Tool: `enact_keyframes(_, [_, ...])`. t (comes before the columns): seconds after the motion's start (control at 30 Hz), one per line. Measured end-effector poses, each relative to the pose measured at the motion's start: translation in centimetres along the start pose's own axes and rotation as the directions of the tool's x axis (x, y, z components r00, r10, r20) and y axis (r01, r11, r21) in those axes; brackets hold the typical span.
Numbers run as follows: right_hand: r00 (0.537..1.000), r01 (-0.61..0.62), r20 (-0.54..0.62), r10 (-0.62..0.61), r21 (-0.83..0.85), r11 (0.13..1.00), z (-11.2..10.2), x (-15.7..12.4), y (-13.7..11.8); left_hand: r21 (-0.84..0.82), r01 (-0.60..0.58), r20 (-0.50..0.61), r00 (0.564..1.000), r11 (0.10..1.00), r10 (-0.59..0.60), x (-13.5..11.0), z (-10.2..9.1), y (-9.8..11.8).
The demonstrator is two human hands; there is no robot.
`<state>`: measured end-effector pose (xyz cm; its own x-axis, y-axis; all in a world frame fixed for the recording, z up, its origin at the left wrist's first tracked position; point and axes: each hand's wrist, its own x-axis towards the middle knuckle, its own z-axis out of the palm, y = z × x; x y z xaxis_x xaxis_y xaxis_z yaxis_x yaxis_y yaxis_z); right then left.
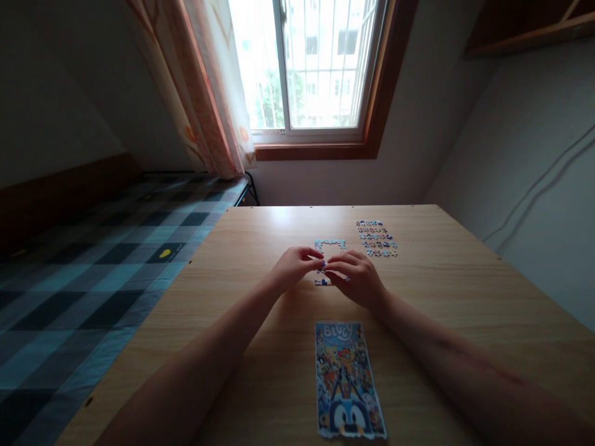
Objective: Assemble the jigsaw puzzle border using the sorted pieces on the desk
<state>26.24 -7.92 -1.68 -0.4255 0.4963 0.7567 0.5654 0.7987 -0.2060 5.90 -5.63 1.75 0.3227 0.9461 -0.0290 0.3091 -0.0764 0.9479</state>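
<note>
A partly joined jigsaw puzzle [330, 242] lies flat on the table, its border pieces forming a frame around bare wood. My left hand [296, 267] reaches its left side, thumb and fingers pinched at a small dark-blue jigsaw piece [321, 265]. From the right, my right hand [356, 275] arches over the puzzle and covers much of its right side. Its fingertips come together at the same spot, touching the left hand's fingertips or nearly so. The fingers partly hide the piece. Closer to me lies a picture sheet [349, 378] with "Bluey" lettering and cartoon characters.
Loose jigsaw pieces [375, 237] lie in several rows beyond my right hand. The wooden table [251, 248] has a bed [116, 254] with a checked cover along its left side. A curtain [204, 80] and a window [320, 68] are behind the far edge.
</note>
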Motion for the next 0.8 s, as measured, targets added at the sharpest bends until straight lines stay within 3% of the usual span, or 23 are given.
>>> enact_keyframes(0.27, [0.999,-0.022,0.025,0.021,0.003,1.000,0.3,0.0,-0.2,-0.056,0.024,0.020,1.000,0.998,-0.023,-0.2,0.1,0.0])
enact_keyframes(0.5, [0.999,-0.030,0.044,0.029,0.033,0.999,0.3,0.1,-0.3,0.014,-0.006,0.051,0.999,1.000,0.005,0.1,0.0,-0.5])
enact_keyframes(0.57, [0.998,-0.038,0.042,0.036,0.043,0.998,0.4,0.0,0.0,0.105,-0.032,0.021,0.999,0.994,0.030,0.3,-0.3,-0.8])
enact_keyframes(0.63, [0.998,-0.044,0.044,0.042,0.043,0.998,0.6,-0.1,0.3,0.307,-0.085,-0.058,0.992,0.948,0.108,0.4,-0.5,-1.3])
enact_keyframes(0.73, [0.997,-0.041,0.067,0.039,0.028,0.999,0.9,-0.3,0.6,0.620,-0.162,-0.114,0.949,0.767,0.293,0.5,-0.8,-2.2])
enact_keyframes(0.8, [0.995,-0.033,0.099,0.031,0.024,0.999,1.0,-0.4,0.5,0.713,-0.173,-0.103,0.932,0.680,0.346,0.7,-0.7,-2.8])
